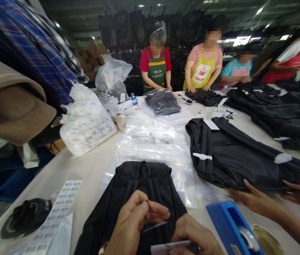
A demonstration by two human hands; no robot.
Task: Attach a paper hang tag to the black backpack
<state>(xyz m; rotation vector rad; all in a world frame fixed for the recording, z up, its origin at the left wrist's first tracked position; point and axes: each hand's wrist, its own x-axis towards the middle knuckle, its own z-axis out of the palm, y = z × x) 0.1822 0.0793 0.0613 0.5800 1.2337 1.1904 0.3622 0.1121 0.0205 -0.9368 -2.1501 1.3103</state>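
A black backpack (141, 187) lies flat on the table right in front of me, on top of a clear plastic bag. Over its lower part my left hand (134, 221) pinches a thin dark string between thumb and forefinger. My right hand (194, 237) is closed at the bottom edge, holding a white tag (169, 246) from which a thin strand runs up toward my left hand.
A blue tape dispenser (232, 226) sits at my right. Another person's hands (256, 200) rest on a pile of black bags (235, 156). Clear plastic bags (152, 141), a sticker sheet (59, 209), a stuffed white bag (86, 120) and several aproned workers (156, 63) lie beyond.
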